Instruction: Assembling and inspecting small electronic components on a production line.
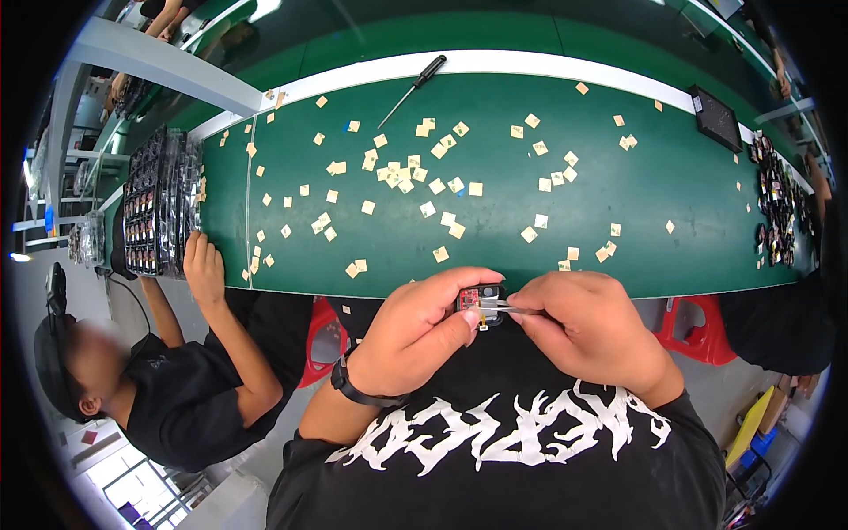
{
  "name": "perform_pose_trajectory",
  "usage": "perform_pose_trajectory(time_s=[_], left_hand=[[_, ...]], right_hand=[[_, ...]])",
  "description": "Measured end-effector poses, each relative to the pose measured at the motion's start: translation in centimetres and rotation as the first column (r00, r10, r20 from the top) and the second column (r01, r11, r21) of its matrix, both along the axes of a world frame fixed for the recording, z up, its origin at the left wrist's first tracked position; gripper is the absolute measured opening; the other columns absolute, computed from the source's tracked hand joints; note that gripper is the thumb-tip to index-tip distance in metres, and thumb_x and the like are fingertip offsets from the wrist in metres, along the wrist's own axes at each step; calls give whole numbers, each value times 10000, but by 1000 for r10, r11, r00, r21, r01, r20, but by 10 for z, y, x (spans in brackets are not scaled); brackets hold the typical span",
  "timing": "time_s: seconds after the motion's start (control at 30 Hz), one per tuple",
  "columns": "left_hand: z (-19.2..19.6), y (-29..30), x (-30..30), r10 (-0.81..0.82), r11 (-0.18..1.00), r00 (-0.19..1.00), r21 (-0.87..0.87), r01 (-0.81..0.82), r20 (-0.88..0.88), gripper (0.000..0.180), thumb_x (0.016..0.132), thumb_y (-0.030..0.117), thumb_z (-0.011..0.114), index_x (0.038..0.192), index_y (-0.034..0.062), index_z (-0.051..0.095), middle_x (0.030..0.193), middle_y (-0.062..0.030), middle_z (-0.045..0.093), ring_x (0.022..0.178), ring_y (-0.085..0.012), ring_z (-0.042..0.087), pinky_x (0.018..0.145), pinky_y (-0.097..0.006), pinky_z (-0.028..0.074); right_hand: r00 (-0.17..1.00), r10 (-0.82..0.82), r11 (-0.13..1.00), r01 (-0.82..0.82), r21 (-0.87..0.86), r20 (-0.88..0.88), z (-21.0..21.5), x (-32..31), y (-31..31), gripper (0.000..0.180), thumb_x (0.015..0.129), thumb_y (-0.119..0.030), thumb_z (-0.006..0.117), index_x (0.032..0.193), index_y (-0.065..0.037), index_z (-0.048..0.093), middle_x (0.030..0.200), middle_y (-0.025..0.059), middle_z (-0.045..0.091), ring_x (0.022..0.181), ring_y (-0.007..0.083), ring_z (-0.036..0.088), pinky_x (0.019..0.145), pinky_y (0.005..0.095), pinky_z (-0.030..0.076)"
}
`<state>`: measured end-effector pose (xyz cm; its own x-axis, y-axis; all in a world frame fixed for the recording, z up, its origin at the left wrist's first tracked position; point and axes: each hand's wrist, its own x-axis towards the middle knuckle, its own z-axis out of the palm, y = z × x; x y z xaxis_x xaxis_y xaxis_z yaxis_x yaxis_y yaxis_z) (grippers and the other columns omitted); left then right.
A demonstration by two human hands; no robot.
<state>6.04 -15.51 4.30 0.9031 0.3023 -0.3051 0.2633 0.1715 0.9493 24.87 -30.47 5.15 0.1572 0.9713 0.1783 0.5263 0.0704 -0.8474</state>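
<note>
While the person sits at the near edge of a long green table (671,203), both hands are held close together above the lap, in front of a black shirt with a white pattern (495,442). The left hand (415,340), which has a dark watch (353,387) on its wrist, is closed around a small red and black part (473,300), with the thumb under it and the fingers curled over the top. The right hand (587,331) is closed on thin metal tweezers (505,306), and their tips touch the small part or are just over it; I cannot tell which. The part is between the two hands, just in front of the table edge and not lying on it. Many small beige paper squares (411,172) are scattered over the green surface, most of them near the middle. A screwdriver with a black handle (415,87) lies at the far side, partly on the white strip (530,62) which runs along the table. On the left, stacks of clear plastic trays (159,203) with small parts stand at the end of the table, and another person in a black shirt (185,389) touches the bottom of them with one hand (203,269). At the far right lies a flat black tray (715,117), and near it a pile of small dark parts (777,203). Red stools (693,331) show under the table.
</note>
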Motion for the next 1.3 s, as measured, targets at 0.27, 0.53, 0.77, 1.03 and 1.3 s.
perform_pose_trajectory(time_s=[0.27, 0.53, 0.77, 1.03, 1.3], left_hand=[[7, 3, 3, 116, 992, 993, -38, -117, -31, 382, 1007, 97, 510, 1363, -23, 574, 984, -29, 634, 722, -36, 527, 603, -180, 423], [15, 4, 2, 94, 995, 994, 28, -93, -62, 380, 1023, 130, 469, 1342, -25, 606, 904, -9, 635, 647, -42, 504, 607, -191, 434], [15, 2, 4, 60, 987, 998, 150, -60, 5, 386, 1018, 121, 462, 1338, -37, 607, 862, -19, 637, 635, -56, 507, 586, -209, 425], [15, 4, 0, 10, 997, 1000, 81, -9, -1, 350, 1061, 129, 458, 1347, -30, 581, 854, -59, 609, 684, -119, 605, 646, -262, 502], [8, 0, -6, 91, 979, 996, -184, -87, 15, 365, 1074, 148, 454, 1366, -40, 565, 891, -31, 617, 659, -69, 546, 630, -219, 466]], right_hand=[[962, 32, 1000, -30, -9, 270, 15, -2, -7, 173, 787, 22, 703, 945, -16, 644, 798, 116, 654, 687, 296, 677, 587, 395, 543], [976, 44, 999, -49, 18, 212, 15, -3, -7, 158, 787, 14, 732, 923, -2, 653, 779, 107, 653, 654, 294, 671, 584, 383, 546], [982, 20, 1000, -23, 16, 189, 16, -6, -7, 195, 772, 27, 745, 943, -7, 657, 778, 106, 648, 650, 296, 670, 579, 384, 540], [993, 46, 999, -49, 23, 111, 12, -8, -2, 217, 769, 34, 750, 962, -7, 658, 788, 115, 652, 646, 307, 663, 568, 391, 529], [993, 61, 997, -56, 52, -103, 5, -7, -3, 225, 794, 45, 748, 995, -8, 661, 842, 126, 681, 647, 319, 656, 567, 394, 514]])
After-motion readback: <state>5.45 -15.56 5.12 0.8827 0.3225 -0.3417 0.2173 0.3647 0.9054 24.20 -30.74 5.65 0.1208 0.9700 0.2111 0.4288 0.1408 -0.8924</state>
